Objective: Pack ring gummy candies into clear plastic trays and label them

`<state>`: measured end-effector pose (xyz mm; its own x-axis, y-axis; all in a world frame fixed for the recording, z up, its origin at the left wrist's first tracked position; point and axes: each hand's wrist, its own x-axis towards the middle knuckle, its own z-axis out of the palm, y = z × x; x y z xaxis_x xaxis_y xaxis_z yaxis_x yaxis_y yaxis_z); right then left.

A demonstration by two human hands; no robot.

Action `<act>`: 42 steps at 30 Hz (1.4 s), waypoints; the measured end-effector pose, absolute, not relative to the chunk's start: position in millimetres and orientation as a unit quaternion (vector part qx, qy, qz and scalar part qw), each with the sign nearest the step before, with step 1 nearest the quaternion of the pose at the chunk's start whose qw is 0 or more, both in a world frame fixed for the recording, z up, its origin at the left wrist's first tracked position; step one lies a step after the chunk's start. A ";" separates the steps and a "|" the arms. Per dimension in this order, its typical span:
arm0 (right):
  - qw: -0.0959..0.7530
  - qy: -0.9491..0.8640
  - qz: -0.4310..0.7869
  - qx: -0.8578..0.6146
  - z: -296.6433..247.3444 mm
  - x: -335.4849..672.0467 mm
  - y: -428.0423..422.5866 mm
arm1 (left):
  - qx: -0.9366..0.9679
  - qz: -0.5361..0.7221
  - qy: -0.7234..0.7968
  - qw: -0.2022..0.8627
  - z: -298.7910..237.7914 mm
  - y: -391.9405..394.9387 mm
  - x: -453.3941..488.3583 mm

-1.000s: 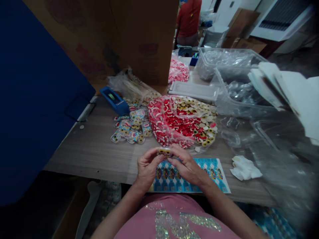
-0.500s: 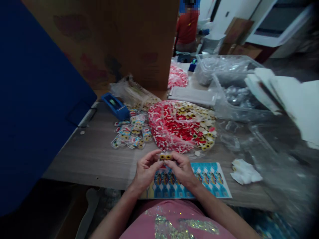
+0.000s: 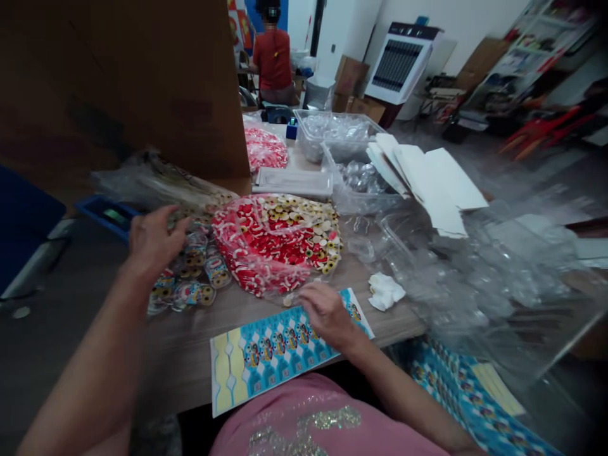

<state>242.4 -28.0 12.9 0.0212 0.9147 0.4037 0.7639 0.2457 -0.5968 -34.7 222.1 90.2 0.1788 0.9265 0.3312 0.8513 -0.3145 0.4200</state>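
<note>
My left hand (image 3: 158, 240) hovers over a pile of small clear packs (image 3: 192, 292) with colourful printed inserts and yellow eye-like discs. Its fingers are spread, and I see nothing held in them. Close by that hand lies a blue tape dispenser (image 3: 107, 218). My right hand (image 3: 327, 315) is over a printed blue and yellow sheet (image 3: 228, 367), at the near edge of a clear bag of red, white and yellow-eyed pieces (image 3: 275, 244). Those fingers are curled together in a pinch; what is between them, if anything, is hidden. A small pale disc (image 3: 288, 299) lies by the fingertips.
A tall cardboard box (image 3: 190, 82) stands at the back left. Clear plastic bins (image 3: 363, 201) and white cards (image 3: 441, 190) are at the right, beside clear plastic packaging (image 3: 494, 285). A crumpled white tissue (image 3: 386, 291) lies on the table. A person in red (image 3: 273, 60) sits farther back.
My hands were together on a small clear pack with two yellow eye-like discs. They have parted, the left moving to the pile and opening. The view has swung right.
</note>
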 end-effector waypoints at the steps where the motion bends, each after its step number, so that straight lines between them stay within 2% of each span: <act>1: 0.343 -0.681 0.047 -0.646 11.9 262.4 -30.7 | 0.771 0.275 0.573 0.041 87.7 216.4 -36.0; 3: 0.209 -0.619 -0.037 -0.757 10.4 305.7 -34.1 | 0.768 0.310 0.560 0.012 78.7 195.6 -39.7; 4: 0.181 -0.595 -0.053 -0.781 9.8 326.2 -33.8 | 0.775 0.318 0.545 0.024 72.5 182.4 -41.2; 10: 0.062 -0.553 -0.082 -0.827 5.1 383.7 0.0 | 0.802 0.408 0.408 0.153 29.0 102.4 -30.2; 15: 0.003 -0.562 -0.076 -0.823 6.4 363.5 9.9 | 0.810 0.430 0.360 0.172 13.8 55.1 -15.8; 24: -0.005 -0.590 -0.060 -0.805 2.4 321.2 -36.8 | 0.832 0.414 0.306 0.207 8.6 33.1 -5.8; 27: 0.031 -0.607 -0.062 -0.792 11.2 317.2 -45.0 | 0.848 0.406 0.260 0.219 8.3 35.0 5.5; 31: 0.107 -0.650 -0.074 -0.749 57.8 316.2 -67.6 | 0.858 0.402 0.225 0.226 10.0 30.6 12.5; 36: 0.116 -0.698 -0.037 -0.706 138.8 349.5 -87.2 | 0.872 0.389 0.212 0.207 6.7 22.1 1.1; 39: 0.123 -0.691 -0.088 -0.707 171.5 395.7 -61.0 | 0.876 0.388 0.219 0.186 0.9 21.8 -6.2; 42: 0.088 -0.675 -0.099 -0.726 183.2 442.3 -0.8 | 0.886 0.371 0.224 0.164 -5.0 27.7 -10.5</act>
